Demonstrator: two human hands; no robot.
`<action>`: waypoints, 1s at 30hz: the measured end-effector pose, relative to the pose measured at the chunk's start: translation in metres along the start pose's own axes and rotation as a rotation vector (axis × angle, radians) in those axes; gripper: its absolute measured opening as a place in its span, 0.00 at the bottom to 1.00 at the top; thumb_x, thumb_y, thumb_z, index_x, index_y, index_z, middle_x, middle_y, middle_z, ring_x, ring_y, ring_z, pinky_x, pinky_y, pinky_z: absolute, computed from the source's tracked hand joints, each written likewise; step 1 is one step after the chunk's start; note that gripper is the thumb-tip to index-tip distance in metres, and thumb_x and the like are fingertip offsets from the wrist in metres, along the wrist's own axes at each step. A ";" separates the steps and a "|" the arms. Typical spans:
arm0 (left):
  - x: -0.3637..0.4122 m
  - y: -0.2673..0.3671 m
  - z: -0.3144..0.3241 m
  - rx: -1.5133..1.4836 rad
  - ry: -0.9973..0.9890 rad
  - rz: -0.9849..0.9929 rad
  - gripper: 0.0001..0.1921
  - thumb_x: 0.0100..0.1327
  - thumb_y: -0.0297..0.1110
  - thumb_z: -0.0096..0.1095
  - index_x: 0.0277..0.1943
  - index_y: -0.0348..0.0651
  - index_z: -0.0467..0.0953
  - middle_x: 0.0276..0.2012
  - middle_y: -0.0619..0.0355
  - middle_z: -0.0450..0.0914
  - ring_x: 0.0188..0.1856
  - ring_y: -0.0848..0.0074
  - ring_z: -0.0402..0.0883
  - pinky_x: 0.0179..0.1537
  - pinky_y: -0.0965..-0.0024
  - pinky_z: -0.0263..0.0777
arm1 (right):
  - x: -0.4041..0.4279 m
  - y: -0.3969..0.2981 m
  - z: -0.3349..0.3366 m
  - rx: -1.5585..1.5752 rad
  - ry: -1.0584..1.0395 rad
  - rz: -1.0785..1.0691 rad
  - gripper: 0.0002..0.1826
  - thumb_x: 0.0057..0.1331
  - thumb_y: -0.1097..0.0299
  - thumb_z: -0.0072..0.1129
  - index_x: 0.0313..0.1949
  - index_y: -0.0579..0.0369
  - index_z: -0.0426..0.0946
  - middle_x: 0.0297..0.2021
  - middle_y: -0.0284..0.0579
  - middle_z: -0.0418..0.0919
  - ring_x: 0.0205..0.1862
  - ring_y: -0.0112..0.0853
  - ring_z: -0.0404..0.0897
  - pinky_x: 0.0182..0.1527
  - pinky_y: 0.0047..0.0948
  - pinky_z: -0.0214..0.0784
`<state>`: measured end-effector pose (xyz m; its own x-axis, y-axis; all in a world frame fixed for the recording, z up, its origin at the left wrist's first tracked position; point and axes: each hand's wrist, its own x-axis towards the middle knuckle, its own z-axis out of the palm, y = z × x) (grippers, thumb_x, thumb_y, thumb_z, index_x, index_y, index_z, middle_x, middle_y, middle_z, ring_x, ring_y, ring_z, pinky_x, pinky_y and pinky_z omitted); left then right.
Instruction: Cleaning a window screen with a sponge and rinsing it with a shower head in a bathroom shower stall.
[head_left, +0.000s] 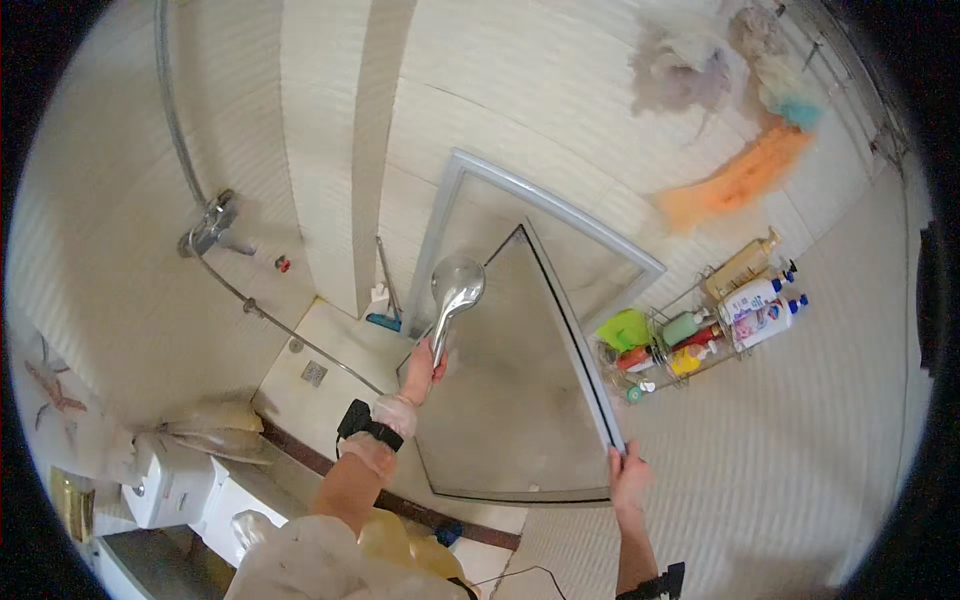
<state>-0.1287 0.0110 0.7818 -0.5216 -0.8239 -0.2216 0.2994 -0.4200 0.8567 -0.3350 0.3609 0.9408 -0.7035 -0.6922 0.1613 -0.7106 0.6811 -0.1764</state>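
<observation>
My left hand (426, 371) grips the handle of a chrome hand shower (456, 289), its round head pointing up and away from me. No water spray can be made out. My right hand (630, 480) pinches the lower right corner of a framed screen panel (510, 397) with a grey mesh-like face and black edging. The panel stands tilted in front of me. Behind it, a second grey-white frame (559, 196) leans against the tiled wall. From my left hand's side, the metal shower hose (322, 349) runs to the wall mixer (212, 223).
A wire rack (679, 371) with several pump bottles (769, 322) hangs on the right wall. A blue-headed floor squeegee or brush (384, 322) stands in the corner. The floor drain (313, 373) lies left, near a dark raised sill (296, 448). A white toilet (176, 487) is at lower left.
</observation>
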 end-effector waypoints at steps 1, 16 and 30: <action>-0.002 0.002 -0.003 -0.018 0.002 -0.041 0.24 0.69 0.48 0.27 0.23 0.44 0.65 0.12 0.61 0.63 0.11 0.79 0.60 0.13 0.72 0.52 | -0.002 0.014 -0.004 -0.014 0.032 -0.006 0.14 0.66 0.58 0.53 0.36 0.56 0.68 0.20 0.57 0.75 0.23 0.52 0.76 0.25 0.47 0.65; 0.005 -0.005 -0.032 0.085 0.138 -0.104 0.25 0.67 0.52 0.29 0.22 0.46 0.68 0.12 0.63 0.65 0.11 0.78 0.61 0.14 0.72 0.55 | 0.017 -0.032 -0.029 -0.076 -0.100 -0.008 0.27 0.61 0.48 0.55 0.47 0.59 0.72 0.24 0.56 0.78 0.28 0.51 0.79 0.31 0.46 0.69; -0.001 0.045 -0.021 0.093 0.233 0.104 0.27 0.68 0.51 0.28 0.21 0.45 0.68 0.11 0.63 0.65 0.10 0.79 0.61 0.12 0.74 0.52 | 0.013 -0.062 -0.008 -0.193 0.103 -0.085 0.21 0.61 0.52 0.57 0.45 0.56 0.75 0.19 0.52 0.77 0.22 0.47 0.79 0.25 0.44 0.68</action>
<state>-0.0982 -0.0153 0.8105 -0.2909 -0.9306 -0.2221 0.2613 -0.3006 0.9173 -0.2999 0.3117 0.9614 -0.6312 -0.7278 0.2680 -0.7498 0.6610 0.0291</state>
